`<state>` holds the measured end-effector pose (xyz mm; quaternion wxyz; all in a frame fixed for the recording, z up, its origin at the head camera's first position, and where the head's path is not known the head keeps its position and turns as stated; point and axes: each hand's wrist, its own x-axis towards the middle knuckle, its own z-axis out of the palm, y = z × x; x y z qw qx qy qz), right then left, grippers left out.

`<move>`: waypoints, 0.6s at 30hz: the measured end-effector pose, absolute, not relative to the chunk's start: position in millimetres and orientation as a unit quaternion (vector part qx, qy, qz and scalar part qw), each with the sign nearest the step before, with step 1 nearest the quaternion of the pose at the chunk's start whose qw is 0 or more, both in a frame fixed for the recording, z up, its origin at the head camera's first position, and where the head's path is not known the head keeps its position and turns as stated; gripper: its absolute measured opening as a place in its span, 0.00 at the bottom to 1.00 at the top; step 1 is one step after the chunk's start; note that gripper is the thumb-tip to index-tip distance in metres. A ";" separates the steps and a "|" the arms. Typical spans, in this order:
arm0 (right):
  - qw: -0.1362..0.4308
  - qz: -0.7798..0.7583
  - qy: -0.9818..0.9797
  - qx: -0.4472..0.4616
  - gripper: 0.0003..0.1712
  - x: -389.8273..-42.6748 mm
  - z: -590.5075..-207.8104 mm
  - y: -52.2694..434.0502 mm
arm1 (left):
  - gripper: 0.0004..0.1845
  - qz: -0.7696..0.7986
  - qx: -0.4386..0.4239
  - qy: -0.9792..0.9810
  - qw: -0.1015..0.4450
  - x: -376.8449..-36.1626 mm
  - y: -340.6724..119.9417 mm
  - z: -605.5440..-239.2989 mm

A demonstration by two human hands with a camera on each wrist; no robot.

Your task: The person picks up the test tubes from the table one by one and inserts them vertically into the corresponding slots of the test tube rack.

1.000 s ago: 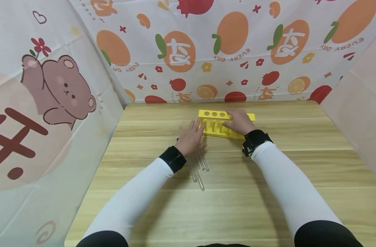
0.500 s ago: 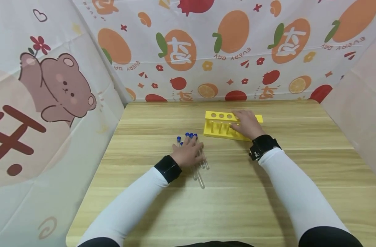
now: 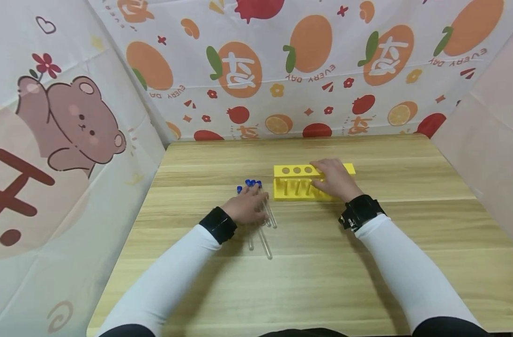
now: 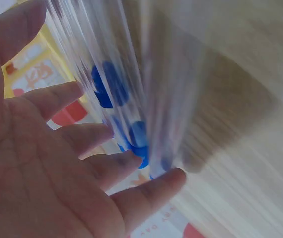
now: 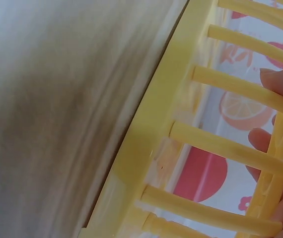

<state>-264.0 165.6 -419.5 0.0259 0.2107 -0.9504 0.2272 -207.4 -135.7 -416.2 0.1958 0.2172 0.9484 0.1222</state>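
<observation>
Several clear test tubes [image 3: 264,244] with blue caps [image 3: 251,183] lie side by side on the wooden table. My left hand [image 3: 247,206] rests flat on them, fingers fairly straight. In the left wrist view the palm [image 4: 47,163] hovers over the blurred tubes [image 4: 112,91]. A yellow test-tube rack [image 3: 296,171] with round holes stands just right of the tubes. My right hand [image 3: 335,179] grips the rack's right half from above. The right wrist view shows the rack's pegs [image 5: 146,144] and my fingertips [image 5: 280,84] curled round its top plate.
The wooden table [image 3: 366,281] is walled by printed cloth: a bear print on the left [image 3: 70,121], an orange-fruit print at the back [image 3: 315,47], and a plain panel on the right [image 3: 488,154]. Black cuffs and white sleeves cover both arms.
My left hand drew back from the rack and settled on the tubes, sliding them slightly left and nearer. My right hand pulled the rack a little toward me.
</observation>
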 end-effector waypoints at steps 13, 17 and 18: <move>0.046 0.224 -0.944 0.239 0.33 -236.7 -423.2 161.9 | 0.41 0.134 0.212 0.943 0.220 -226.9 -141.2 -417.9; 0.055 0.223 -0.941 0.249 0.32 -231.5 -424.3 158.8 | 0.41 0.138 0.216 0.940 0.225 -231.2 -142.4 -417.1; 0.057 0.222 -0.941 0.250 0.32 -230.3 -424.4 157.6 | 0.41 0.139 0.218 0.939 0.226 -232.2 -143.2 -417.2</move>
